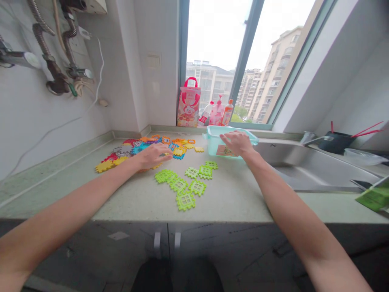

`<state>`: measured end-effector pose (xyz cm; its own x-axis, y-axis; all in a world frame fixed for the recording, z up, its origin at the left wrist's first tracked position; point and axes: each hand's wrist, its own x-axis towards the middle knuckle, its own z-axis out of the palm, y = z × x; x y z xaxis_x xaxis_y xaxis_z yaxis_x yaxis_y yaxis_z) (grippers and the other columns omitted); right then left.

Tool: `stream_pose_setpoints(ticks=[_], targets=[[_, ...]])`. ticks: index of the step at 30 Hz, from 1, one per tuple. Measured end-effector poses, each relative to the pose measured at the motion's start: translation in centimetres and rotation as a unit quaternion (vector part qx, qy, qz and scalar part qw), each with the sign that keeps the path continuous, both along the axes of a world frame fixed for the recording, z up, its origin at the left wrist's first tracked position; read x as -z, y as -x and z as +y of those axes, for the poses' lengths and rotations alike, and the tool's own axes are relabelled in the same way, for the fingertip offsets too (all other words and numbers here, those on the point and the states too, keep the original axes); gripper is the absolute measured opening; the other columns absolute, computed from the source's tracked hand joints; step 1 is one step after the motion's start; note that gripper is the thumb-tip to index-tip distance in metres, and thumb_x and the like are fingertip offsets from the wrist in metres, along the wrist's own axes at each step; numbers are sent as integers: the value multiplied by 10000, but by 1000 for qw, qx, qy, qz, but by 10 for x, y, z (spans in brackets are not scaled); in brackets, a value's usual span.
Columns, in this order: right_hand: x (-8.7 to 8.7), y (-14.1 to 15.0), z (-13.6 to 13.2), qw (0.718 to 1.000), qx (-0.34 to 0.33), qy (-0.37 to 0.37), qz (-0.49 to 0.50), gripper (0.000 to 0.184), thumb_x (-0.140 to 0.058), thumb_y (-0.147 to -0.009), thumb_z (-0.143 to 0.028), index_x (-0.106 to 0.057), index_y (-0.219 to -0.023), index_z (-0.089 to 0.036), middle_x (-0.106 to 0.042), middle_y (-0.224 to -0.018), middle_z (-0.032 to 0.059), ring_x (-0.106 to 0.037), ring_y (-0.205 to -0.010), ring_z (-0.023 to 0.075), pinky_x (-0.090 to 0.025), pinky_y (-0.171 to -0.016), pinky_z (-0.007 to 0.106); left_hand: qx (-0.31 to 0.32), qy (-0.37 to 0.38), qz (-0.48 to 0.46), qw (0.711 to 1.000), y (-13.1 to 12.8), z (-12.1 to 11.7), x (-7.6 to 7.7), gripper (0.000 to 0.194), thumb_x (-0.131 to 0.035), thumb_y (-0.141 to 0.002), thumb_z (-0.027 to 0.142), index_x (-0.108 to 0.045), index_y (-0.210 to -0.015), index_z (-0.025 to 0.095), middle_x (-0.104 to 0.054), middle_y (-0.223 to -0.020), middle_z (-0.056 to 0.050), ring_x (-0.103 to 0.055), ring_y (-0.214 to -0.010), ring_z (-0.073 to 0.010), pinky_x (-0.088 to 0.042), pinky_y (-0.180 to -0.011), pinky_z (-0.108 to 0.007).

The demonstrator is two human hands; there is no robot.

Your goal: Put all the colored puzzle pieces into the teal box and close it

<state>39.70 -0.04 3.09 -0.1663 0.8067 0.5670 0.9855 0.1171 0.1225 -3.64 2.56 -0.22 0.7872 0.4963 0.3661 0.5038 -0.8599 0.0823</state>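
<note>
My left hand (154,155) hovers over or rests on the front of a pile of flat, toothed plastic building pieces (124,151) in red, grey, blue, yellow and orange. Its fingers stretch to the right, and part of the pile is hidden beneath it. Close to its fingertips lies a yellow piece (179,151). My right hand (237,142) is at the front rim of a pale turquoise plastic box (214,142), fingers spread loosely and pointing left; nothing shows in them. Between the hands, several lime-green window-shaped pieces (179,184) lie spread on the counter (130,202).
A steel sink (306,170) adjoins the box on the right, with a faucet (308,138) and a black container (330,142) behind it. On the windowsill stand a pink bag (188,106) and several bottles (217,111). A green packet (375,196) lies at the far right.
</note>
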Motion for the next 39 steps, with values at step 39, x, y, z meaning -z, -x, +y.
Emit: stream_pose_setpoints(ticks=[39], targets=[[45, 149, -47, 854, -485, 170, 81, 174, -730, -1014, -325, -830, -1136, -251, -795, -1287, 95, -758, -1186, 259, -579, -1071, 419, -41, -24, 69, 996, 3, 12, 15, 424, -517, -1073, 460, -730, -1361, 232, -690, -1463, -115, -631, -1380, -309, -450, -1191, -418]])
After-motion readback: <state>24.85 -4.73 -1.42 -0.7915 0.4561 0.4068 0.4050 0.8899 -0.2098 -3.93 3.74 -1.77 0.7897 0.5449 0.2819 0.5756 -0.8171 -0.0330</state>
